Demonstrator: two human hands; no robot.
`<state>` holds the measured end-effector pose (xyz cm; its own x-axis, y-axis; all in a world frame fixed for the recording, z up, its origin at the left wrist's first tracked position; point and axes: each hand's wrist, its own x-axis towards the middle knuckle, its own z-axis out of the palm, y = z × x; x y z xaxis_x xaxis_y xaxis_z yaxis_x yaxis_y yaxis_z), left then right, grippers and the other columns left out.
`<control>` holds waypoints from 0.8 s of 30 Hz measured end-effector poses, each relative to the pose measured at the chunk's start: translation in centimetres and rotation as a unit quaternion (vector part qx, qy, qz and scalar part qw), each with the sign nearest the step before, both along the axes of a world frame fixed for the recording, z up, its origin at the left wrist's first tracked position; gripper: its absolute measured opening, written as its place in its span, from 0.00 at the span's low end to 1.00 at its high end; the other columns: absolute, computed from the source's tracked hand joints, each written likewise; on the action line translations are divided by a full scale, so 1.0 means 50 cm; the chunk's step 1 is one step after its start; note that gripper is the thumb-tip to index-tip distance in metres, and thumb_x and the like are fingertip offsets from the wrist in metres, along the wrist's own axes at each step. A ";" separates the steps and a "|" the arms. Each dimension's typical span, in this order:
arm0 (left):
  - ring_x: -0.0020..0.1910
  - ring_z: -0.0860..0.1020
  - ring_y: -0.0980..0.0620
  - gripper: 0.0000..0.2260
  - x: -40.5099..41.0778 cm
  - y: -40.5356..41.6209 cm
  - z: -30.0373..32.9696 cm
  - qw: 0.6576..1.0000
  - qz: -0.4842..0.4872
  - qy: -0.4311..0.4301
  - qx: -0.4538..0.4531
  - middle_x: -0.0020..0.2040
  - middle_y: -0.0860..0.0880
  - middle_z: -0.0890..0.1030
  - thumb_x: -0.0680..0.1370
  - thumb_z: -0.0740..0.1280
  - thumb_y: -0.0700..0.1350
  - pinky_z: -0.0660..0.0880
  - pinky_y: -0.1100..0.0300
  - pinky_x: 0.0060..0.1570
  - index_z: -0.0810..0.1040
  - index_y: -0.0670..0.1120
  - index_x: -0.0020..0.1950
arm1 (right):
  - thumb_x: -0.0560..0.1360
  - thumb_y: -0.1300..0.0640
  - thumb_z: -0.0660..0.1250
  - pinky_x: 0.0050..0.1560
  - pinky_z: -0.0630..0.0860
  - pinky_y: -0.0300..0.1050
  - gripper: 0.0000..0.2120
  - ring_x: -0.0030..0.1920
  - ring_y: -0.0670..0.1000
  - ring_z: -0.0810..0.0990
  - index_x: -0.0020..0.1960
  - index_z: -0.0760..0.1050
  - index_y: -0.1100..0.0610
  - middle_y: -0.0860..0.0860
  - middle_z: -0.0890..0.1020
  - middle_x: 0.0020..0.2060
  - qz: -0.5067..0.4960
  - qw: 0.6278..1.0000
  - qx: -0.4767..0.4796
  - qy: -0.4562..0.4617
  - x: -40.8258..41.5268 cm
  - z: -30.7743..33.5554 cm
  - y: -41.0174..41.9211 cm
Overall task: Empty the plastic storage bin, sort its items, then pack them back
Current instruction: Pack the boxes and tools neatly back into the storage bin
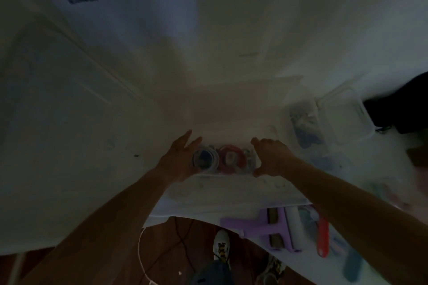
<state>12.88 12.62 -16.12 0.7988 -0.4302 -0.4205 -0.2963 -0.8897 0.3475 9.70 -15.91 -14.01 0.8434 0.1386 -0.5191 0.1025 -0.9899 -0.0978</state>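
The view is dim and blurred. A small clear plastic bin [251, 161] sits on the white table between my hands. Inside it lie a white coiled cable [214, 157] and a red coil [231, 157]. My left hand [180, 157] presses against the bin's left side with its fingers straight and pointing away from me. My right hand [272, 157] grips the bin's right end, thumb and fingers curled round it.
Two more clear containers [303, 122] [347, 118] stand at the right, with a black object [400, 104] beyond them. A purple squeegee [261, 227], a white roll [293, 227] and a red tool [323, 236] lie near the table's front edge. My shoe [221, 245] shows on the floor.
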 end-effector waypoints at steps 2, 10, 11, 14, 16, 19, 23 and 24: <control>0.79 0.44 0.44 0.41 0.005 0.001 -0.012 0.997 -0.065 0.002 0.038 0.80 0.47 0.43 0.77 0.65 0.57 0.50 0.50 0.77 0.43 0.49 0.80 | 0.64 0.39 0.77 0.59 0.75 0.51 0.44 0.60 0.59 0.77 0.70 0.62 0.57 0.57 0.77 0.60 0.015 1.000 -0.004 0.011 0.002 0.002 -0.004; 0.78 0.42 0.41 0.55 0.001 0.011 -0.014 0.968 -0.192 -0.032 0.159 0.79 0.45 0.39 0.67 0.47 0.80 0.48 0.47 0.76 0.33 0.44 0.78 | 0.58 0.34 0.78 0.59 0.74 0.53 0.53 0.58 0.59 0.77 0.71 0.59 0.58 0.57 0.73 0.61 0.045 0.997 -0.047 -0.029 -0.021 -0.011 0.005; 0.78 0.45 0.38 0.51 -0.001 0.009 -0.010 0.964 -0.201 -0.057 0.162 0.80 0.42 0.42 0.71 0.52 0.75 0.52 0.47 0.76 0.34 0.42 0.78 | 0.59 0.34 0.77 0.58 0.74 0.52 0.50 0.57 0.58 0.76 0.69 0.61 0.58 0.56 0.73 0.60 0.052 0.996 -0.053 -0.049 -0.022 -0.015 0.009; 0.71 0.64 0.31 0.49 -0.011 -0.006 -0.011 0.959 -0.212 -0.098 0.159 0.75 0.32 0.59 0.73 0.65 0.65 0.70 0.44 0.66 0.47 0.34 0.78 | 0.58 0.37 0.78 0.54 0.74 0.50 0.45 0.55 0.56 0.74 0.64 0.65 0.60 0.55 0.74 0.56 0.073 0.993 -0.058 -0.070 -0.021 -0.025 0.021; 0.62 0.72 0.28 0.49 -0.007 -0.012 -0.022 0.957 -0.204 -0.091 0.183 0.68 0.28 0.68 0.68 0.70 0.64 0.77 0.43 0.56 0.59 0.31 0.74 | 0.57 0.39 0.78 0.54 0.75 0.50 0.43 0.53 0.55 0.74 0.62 0.67 0.61 0.55 0.74 0.55 0.081 0.992 -0.065 -0.072 -0.020 -0.030 0.027; 0.69 0.62 0.26 0.44 -0.004 -0.009 -0.036 0.952 -0.217 -0.082 0.199 0.74 0.28 0.58 0.74 0.57 0.62 0.65 0.37 0.67 0.48 0.32 0.77 | 0.58 0.40 0.78 0.57 0.74 0.51 0.44 0.56 0.57 0.73 0.65 0.65 0.61 0.56 0.73 0.58 0.061 0.994 -0.062 -0.070 -0.024 -0.030 0.028; 0.71 0.62 0.29 0.43 -0.004 -0.028 -0.003 0.952 -0.155 -0.129 0.229 0.74 0.30 0.60 0.74 0.64 0.59 0.56 0.35 0.70 0.50 0.35 0.78 | 0.63 0.41 0.79 0.61 0.73 0.55 0.55 0.67 0.67 0.68 0.78 0.48 0.51 0.65 0.55 0.73 -0.121 0.991 -0.018 -0.063 -0.030 -0.014 0.035; 0.68 0.67 0.30 0.41 0.001 -0.035 0.006 0.952 -0.137 -0.138 0.235 0.71 0.30 0.66 0.71 0.69 0.56 0.63 0.36 0.67 0.59 0.35 0.76 | 0.64 0.43 0.79 0.59 0.74 0.54 0.55 0.64 0.67 0.72 0.78 0.47 0.52 0.65 0.58 0.71 -0.175 0.983 0.011 -0.061 -0.023 -0.008 0.046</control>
<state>12.92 10.88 -15.82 0.7922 -0.4540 -0.4078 -0.5613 -0.8043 -0.1952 8.56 -13.63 -14.39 0.8972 -0.1615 -0.4111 -0.2318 -0.9644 -0.1271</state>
